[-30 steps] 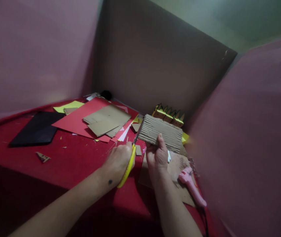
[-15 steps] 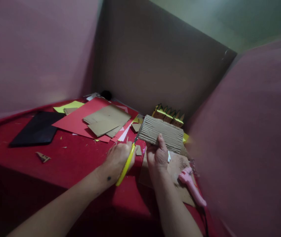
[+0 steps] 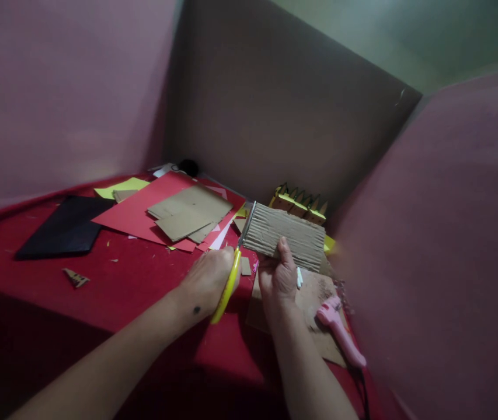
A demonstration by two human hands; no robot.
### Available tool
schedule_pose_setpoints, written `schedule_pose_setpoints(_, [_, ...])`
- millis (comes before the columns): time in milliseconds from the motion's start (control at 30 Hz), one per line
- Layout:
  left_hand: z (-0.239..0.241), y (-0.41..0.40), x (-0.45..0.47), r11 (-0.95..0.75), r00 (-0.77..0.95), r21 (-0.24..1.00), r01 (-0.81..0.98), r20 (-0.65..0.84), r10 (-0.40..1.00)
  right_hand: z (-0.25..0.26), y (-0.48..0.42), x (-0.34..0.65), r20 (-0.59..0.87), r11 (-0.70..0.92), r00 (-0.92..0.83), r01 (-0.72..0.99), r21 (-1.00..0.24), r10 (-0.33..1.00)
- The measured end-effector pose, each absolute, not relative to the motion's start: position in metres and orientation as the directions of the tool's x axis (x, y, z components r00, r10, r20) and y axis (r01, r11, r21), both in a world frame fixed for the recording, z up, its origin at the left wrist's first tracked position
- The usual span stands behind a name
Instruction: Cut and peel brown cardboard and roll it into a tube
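My left hand (image 3: 209, 277) is closed round the yellow handles of a pair of scissors (image 3: 228, 286). The blades point up and away, lying along the left edge of a ridged piece of corrugated cardboard (image 3: 286, 233). My right hand (image 3: 280, 274) grips that cardboard at its lower edge, thumb on top and fingers underneath, out of sight. The cardboard is held in the air above the red-covered table. Below my right hand lies a flat brown board (image 3: 319, 291), with a pink glue gun (image 3: 340, 329) on its right side.
Cardboard pieces (image 3: 191, 210) rest on red paper (image 3: 130, 216) at the back left. A black flat object (image 3: 65, 227) lies further left, near a small cardboard scrap (image 3: 76, 278). Pencil-topped boxes (image 3: 299, 205) stand by the back wall. Pink walls (image 3: 450, 233) close in both sides.
The scissor blades look more closed along the cardboard's left edge. My left hand has shifted very slightly; my right hand keeps its hold almost unmoved.
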State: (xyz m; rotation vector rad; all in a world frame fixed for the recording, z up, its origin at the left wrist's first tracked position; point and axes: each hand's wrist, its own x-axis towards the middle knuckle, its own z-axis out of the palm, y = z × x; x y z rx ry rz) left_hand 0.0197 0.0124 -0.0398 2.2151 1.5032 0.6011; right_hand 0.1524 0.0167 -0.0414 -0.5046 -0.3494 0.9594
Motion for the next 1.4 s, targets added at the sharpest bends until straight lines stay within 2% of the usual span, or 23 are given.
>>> schedule_pose_setpoints(167, [-0.038,0.017,0.015,-0.304,0.325,0.611,0.731,0.079,0.942,-0.039,0.016,0.152,0.017,0.419,0.475,-0.759,-0.498,0.880])
schedule_pose_setpoints(367, [-0.041,0.014,0.015,-0.283,0.318,0.613,0.737,0.054,0.947,-0.038,0.017,0.153,0.000,0.431,0.501,-0.745,-0.510,0.866])
schedule_pose_setpoints(600, [-0.035,0.011,0.022,-0.307,0.291,0.560,0.769,0.120,0.949,-0.038,0.015,0.153,0.033,0.449,0.510,-0.721,-0.528,0.859])
schedule_pose_setpoints(733, [-0.034,0.010,0.021,-0.326,0.289,0.567,0.756,0.159,0.944,-0.039,0.016,0.153,0.065,0.456,0.510,-0.696,-0.555,0.857])
schedule_pose_setpoints(867, [-0.032,0.008,0.019,-0.336,0.275,0.597,0.728,0.195,0.941,-0.042,0.018,0.154,0.029,0.431,0.501,-0.713,-0.553,0.865])
schedule_pose_setpoints(967, [-0.037,0.014,0.016,-0.275,0.199,0.780,0.562,0.196,0.960,-0.042,0.019,0.156,0.017,0.416,0.482,-0.738,-0.531,0.876])
schedule_pose_setpoints(1067, [-0.048,0.027,0.012,-0.185,0.105,0.958,0.218,0.165,0.981,-0.040,0.019,0.157,0.013,0.407,0.464,-0.762,-0.503,0.886])
schedule_pose_setpoints(1167, [-0.055,0.035,0.011,-0.140,0.102,0.986,0.088,0.131,0.986,-0.040,0.018,0.158,-0.001,0.373,0.435,-0.773,-0.513,0.901])
schedule_pose_setpoints(1333, [-0.054,0.030,0.011,-0.197,0.199,0.980,0.028,0.187,0.962,-0.043,0.019,0.158,0.001,0.365,0.430,-0.764,-0.532,0.903])
schedule_pose_setpoints(1400, [-0.055,0.027,0.010,-0.222,0.206,0.972,0.076,0.202,0.957,-0.044,0.020,0.158,0.001,0.361,0.431,-0.756,-0.547,0.903])
